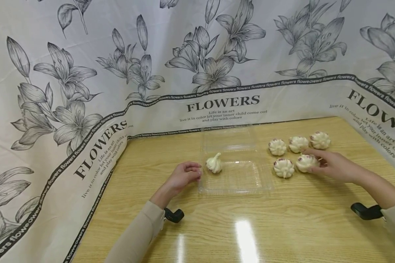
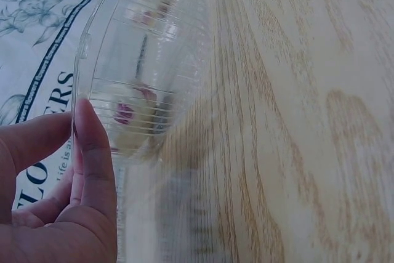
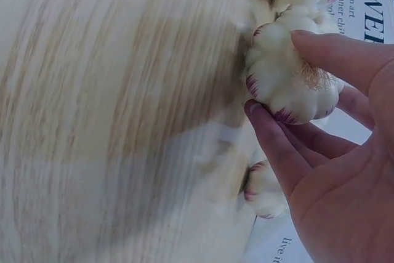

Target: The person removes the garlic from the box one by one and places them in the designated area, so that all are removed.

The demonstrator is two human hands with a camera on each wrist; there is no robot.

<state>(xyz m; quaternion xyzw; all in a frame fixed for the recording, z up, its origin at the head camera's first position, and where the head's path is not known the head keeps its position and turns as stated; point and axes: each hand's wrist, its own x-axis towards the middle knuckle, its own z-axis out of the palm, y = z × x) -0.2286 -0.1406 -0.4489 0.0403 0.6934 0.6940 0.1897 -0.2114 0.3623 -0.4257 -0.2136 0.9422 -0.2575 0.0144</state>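
My left hand pinches the left rim of a clear plastic box between thumb and fingers, as the left wrist view shows close up. One garlic bulb with an upright stem sits in the box's left part. On the right, my right hand grips another garlic bulb, thumb on one side and fingers on the other. Purple streaks and a tuft of dry roots show on that garlic bulb in the right wrist view.
Near the right hand stand more loose bulbs: a front garlic bulb and a back row with a left bulb, a middle bulb and a right bulb. The box's open lid reaches toward the flower-printed curtain behind the wooden table.
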